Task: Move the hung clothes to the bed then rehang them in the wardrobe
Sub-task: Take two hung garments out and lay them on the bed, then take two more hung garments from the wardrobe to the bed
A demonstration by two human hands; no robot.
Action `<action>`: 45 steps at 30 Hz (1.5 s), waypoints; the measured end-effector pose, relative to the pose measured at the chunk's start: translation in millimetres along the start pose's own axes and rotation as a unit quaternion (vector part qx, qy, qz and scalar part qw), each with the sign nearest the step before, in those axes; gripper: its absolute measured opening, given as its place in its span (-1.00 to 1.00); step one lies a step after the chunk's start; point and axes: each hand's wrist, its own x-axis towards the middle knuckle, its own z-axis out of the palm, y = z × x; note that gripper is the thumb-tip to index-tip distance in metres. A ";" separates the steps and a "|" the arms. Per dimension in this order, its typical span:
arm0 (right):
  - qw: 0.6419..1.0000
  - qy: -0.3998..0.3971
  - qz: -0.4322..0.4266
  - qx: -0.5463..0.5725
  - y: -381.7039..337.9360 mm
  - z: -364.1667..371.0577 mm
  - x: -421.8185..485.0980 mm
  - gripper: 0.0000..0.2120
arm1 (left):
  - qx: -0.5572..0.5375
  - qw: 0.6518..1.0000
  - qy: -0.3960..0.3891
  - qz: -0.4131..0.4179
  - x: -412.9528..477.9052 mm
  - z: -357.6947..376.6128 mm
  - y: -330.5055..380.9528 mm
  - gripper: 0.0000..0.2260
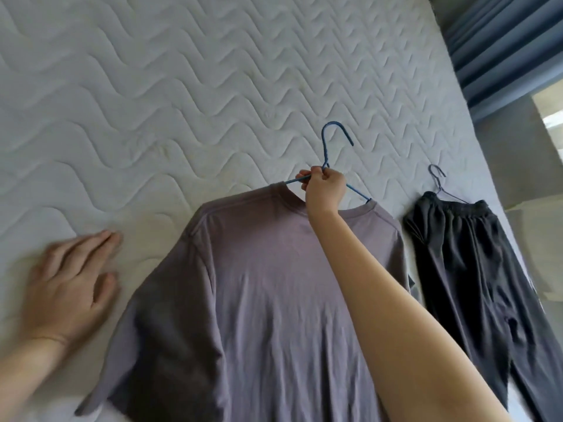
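Bare white wave-quilted bed (152, 102), blue curtain (502, 47) at its far right, bearing a mauve T-shirt (259, 284) whose blue hanger (327, 147) the right hand (323, 190) pinches with closed fingers, dark trousers (463, 263) (own wire hanger) alongside, left hand (70, 287) open, spread flat.

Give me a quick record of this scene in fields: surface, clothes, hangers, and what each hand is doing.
surface: white quilted mattress
shirt: mauve T-shirt, lying flat on a blue hanger
trousers: dark trousers, right of the shirt, on a grey hanger
right hand: gripping the blue hanger at its neck
left hand: open, fingers spread, beside the shirt's sleeve, holding nothing
background: blue curtain
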 end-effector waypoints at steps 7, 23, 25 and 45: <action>1.000 0.018 -0.014 -0.005 -16.0 43.3 50.7 -0.83 | 0.071 0.994 0.073 0.031 -4.6 8.4 -7.7 -0.57; 0.960 -0.051 -0.075 -0.264 8.8 33.0 25.3 -0.68 | 0.059 0.995 0.084 0.003 -5.3 0.2 2.2 -0.48; 0.969 -0.037 -0.076 -0.233 5.9 9.5 -9.4 -0.71 | 0.041 0.999 0.036 0.004 -2.5 -15.6 4.6 -0.50; 0.955 -0.294 -0.021 0.034 -66.6 -399.8 -518.7 -0.78 | -0.310 0.921 -0.019 -0.235 -414.4 -422.9 254.1 -0.77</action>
